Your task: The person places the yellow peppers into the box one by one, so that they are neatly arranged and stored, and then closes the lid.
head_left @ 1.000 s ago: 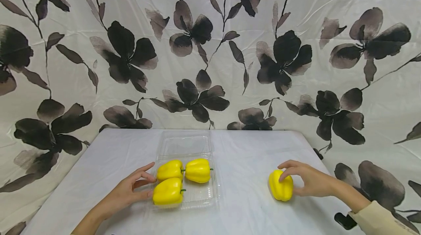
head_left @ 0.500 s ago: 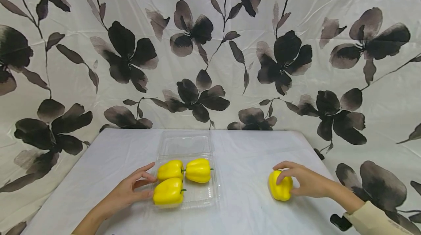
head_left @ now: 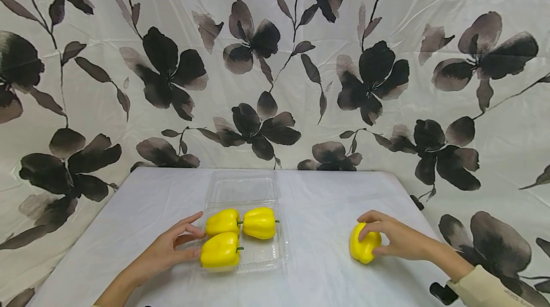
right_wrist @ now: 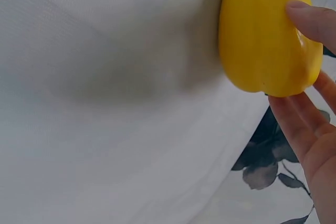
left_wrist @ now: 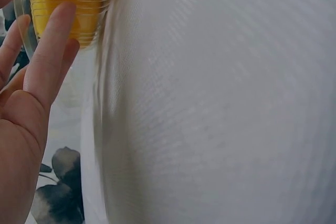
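In the head view, my right hand (head_left: 399,239) holds a yellow bell pepper (head_left: 360,249) on the right part of the table, thumb on one side and fingers across the top. The right wrist view shows the thumb and fingertips against that yellow bell pepper (right_wrist: 262,40). My left hand (head_left: 169,249) rests its extended fingertips and thumb at the left side of a clear plastic clamshell container (head_left: 262,261). Inside it lie three more yellow bell peppers (head_left: 221,249), two on the left and one at the back right. The left wrist view has a finger touching the container's ridged wall (left_wrist: 92,3).
The container's clear lid (head_left: 242,187) lies folded back toward the table's far edge. A white cloth covers the table (head_left: 318,230). Behind it hangs a floral curtain (head_left: 301,121). A small black object (head_left: 442,292) sits by the right sleeve.
My right hand has shifted slightly left around the bell pepper, its thumb coming onto the near side, and the pepper has tilted a little. The left hand and container stay put.
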`<state>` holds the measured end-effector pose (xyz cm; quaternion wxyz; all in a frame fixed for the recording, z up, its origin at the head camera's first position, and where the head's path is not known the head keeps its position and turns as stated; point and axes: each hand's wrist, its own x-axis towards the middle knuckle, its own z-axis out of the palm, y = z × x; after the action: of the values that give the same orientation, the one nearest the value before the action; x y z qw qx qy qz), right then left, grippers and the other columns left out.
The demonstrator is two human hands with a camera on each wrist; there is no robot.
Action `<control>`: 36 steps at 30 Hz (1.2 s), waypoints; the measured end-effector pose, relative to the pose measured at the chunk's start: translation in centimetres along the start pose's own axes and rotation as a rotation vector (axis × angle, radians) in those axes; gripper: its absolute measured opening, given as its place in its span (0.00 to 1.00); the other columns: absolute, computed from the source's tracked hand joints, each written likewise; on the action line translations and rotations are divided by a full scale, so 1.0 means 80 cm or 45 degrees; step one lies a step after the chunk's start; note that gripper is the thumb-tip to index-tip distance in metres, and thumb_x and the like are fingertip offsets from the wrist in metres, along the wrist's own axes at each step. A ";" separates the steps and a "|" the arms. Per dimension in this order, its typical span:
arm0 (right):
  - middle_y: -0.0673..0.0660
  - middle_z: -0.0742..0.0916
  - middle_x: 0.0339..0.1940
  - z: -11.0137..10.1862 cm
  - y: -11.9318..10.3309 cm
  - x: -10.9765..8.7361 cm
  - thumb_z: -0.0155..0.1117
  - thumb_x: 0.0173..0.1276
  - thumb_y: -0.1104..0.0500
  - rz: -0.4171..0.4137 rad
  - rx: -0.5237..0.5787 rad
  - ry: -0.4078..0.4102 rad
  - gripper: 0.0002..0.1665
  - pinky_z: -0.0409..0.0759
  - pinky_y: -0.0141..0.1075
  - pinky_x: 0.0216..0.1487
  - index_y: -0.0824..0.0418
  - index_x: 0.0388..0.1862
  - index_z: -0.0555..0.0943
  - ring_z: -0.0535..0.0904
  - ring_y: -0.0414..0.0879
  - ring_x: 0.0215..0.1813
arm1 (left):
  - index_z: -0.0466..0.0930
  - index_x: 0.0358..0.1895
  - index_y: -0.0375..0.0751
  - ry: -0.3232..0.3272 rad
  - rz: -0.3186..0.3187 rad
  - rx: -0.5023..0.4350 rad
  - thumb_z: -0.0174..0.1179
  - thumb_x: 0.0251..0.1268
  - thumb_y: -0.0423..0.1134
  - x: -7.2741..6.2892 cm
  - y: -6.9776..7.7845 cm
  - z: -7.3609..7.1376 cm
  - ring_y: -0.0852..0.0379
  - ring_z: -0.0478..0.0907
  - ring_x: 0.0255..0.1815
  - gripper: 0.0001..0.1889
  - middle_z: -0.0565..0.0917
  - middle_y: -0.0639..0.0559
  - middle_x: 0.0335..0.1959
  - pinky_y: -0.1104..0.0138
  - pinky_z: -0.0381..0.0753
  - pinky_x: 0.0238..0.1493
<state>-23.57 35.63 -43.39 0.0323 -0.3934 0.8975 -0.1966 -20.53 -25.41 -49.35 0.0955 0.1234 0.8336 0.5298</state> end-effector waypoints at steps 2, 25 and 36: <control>0.58 0.80 0.66 0.003 0.000 0.000 0.84 0.59 0.62 -0.032 -0.005 0.026 0.28 0.82 0.39 0.69 0.37 0.51 0.83 0.79 0.56 0.64 | 0.80 0.57 0.43 -0.001 0.005 0.000 0.76 0.66 0.46 0.000 0.000 0.000 0.32 0.71 0.76 0.21 0.52 0.44 0.88 0.38 0.70 0.75; 0.63 0.80 0.67 0.002 -0.002 -0.007 0.82 0.60 0.64 0.016 0.030 -0.037 0.25 0.84 0.32 0.48 0.37 0.48 0.85 0.76 0.54 0.62 | 0.80 0.57 0.44 0.007 -0.010 0.012 0.76 0.65 0.47 0.000 0.002 0.000 0.32 0.71 0.76 0.23 0.52 0.44 0.88 0.37 0.69 0.76; 0.65 0.78 0.67 -0.002 -0.004 -0.004 0.80 0.60 0.68 0.004 0.045 -0.072 0.29 0.86 0.32 0.48 0.40 0.53 0.85 0.77 0.49 0.58 | 0.80 0.57 0.43 0.004 -0.001 0.017 0.76 0.66 0.47 0.000 0.004 0.000 0.32 0.71 0.76 0.23 0.53 0.44 0.88 0.38 0.70 0.75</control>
<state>-23.17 35.69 -43.18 0.0649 -0.3968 0.8932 -0.2013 -20.51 -25.28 -49.06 0.0936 0.1227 0.8374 0.5243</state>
